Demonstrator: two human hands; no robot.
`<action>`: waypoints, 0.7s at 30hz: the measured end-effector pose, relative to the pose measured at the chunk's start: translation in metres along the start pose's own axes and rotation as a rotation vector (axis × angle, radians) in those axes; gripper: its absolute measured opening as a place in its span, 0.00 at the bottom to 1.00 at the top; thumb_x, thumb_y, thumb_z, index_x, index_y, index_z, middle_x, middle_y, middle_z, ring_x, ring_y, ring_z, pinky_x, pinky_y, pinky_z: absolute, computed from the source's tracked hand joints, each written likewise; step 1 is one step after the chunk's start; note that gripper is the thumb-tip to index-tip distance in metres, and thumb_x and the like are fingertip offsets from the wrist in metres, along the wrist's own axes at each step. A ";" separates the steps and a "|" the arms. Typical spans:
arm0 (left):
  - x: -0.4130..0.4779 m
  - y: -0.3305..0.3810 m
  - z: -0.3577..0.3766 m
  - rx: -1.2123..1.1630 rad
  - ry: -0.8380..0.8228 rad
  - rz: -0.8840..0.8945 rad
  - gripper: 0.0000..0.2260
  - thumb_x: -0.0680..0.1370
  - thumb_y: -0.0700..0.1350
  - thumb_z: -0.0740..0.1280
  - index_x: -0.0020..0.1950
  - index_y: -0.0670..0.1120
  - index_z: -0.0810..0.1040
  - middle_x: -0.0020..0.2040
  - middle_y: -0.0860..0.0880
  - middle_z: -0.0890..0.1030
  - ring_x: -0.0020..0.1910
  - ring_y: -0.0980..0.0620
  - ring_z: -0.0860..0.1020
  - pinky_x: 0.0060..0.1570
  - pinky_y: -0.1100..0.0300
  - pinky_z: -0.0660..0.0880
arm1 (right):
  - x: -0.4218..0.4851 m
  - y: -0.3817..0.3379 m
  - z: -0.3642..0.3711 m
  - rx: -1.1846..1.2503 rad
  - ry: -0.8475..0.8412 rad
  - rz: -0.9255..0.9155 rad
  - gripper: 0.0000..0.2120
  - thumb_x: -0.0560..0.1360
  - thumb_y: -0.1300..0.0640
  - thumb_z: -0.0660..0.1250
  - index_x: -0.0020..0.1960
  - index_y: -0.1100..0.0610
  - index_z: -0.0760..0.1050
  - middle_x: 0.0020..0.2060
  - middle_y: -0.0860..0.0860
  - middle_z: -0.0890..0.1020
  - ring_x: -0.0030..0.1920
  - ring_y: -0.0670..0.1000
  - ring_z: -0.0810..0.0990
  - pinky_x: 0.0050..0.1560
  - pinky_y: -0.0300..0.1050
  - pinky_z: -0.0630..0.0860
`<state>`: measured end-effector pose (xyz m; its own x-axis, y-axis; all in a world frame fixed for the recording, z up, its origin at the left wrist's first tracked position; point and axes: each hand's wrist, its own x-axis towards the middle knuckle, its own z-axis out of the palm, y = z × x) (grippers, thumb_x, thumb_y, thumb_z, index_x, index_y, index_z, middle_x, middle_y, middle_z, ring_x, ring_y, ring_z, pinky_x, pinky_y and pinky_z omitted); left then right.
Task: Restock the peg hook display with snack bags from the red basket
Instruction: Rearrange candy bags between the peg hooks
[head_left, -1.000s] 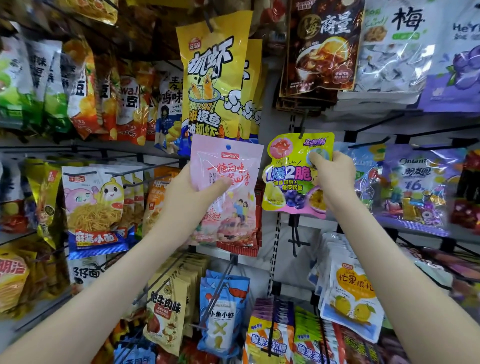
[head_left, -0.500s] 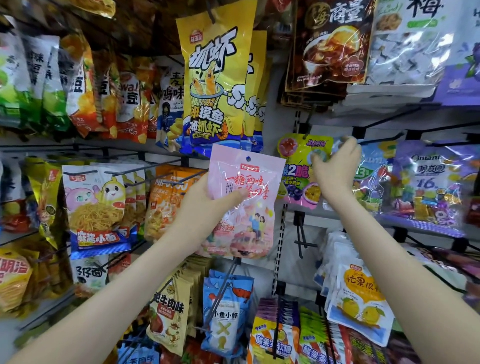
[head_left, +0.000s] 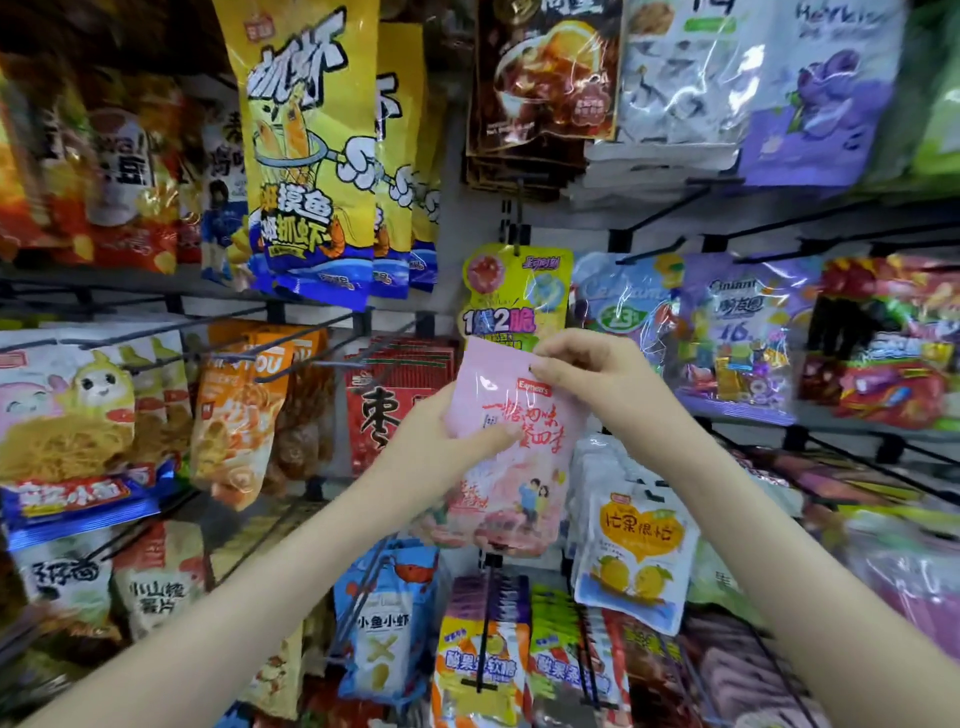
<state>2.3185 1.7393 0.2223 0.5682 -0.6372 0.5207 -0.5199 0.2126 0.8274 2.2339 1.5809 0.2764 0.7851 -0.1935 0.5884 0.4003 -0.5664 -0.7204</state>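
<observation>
A pink snack bag with red lettering is held upright in front of the peg display. My left hand grips its left side, thumb across the front. My right hand pinches its top right corner. Just above and behind hangs a yellow-green snack bag on a black peg hook. The red basket is not in view.
Black peg hooks stick out toward me all round. Tall yellow shrimp bags hang upper left, red date bags left of the pink bag, a lemon-print bag lower right, and purple candy bags on the right.
My right hand has let go of the yellow-green bag, which now hangs on its peg, and come down to pinch the pink bag's top. My left hand moved the pink bag right.
</observation>
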 end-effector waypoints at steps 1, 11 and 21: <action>-0.001 -0.003 0.002 -0.015 -0.040 -0.039 0.11 0.75 0.44 0.69 0.57 0.51 0.78 0.51 0.56 0.84 0.49 0.56 0.83 0.46 0.65 0.78 | -0.005 0.003 -0.001 -0.023 -0.026 0.024 0.06 0.74 0.62 0.69 0.40 0.53 0.79 0.37 0.47 0.80 0.40 0.45 0.77 0.45 0.43 0.75; -0.033 -0.055 0.015 0.167 -0.226 -0.276 0.15 0.81 0.50 0.60 0.57 0.42 0.80 0.43 0.50 0.85 0.49 0.44 0.83 0.55 0.54 0.76 | -0.062 0.071 0.026 -0.280 -0.083 0.184 0.08 0.73 0.53 0.71 0.35 0.46 0.76 0.34 0.47 0.82 0.34 0.40 0.76 0.35 0.31 0.68; -0.022 -0.071 0.014 0.108 -0.042 -0.286 0.07 0.79 0.44 0.66 0.51 0.45 0.82 0.47 0.45 0.85 0.50 0.46 0.82 0.54 0.47 0.77 | -0.060 0.095 0.033 -0.239 -0.029 0.200 0.06 0.74 0.51 0.69 0.38 0.47 0.77 0.35 0.40 0.80 0.40 0.37 0.77 0.38 0.29 0.69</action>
<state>2.3335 1.7280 0.1490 0.6752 -0.6906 0.2593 -0.4092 -0.0582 0.9106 2.2405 1.5648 0.1611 0.8518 -0.2991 0.4301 0.1163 -0.6925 -0.7119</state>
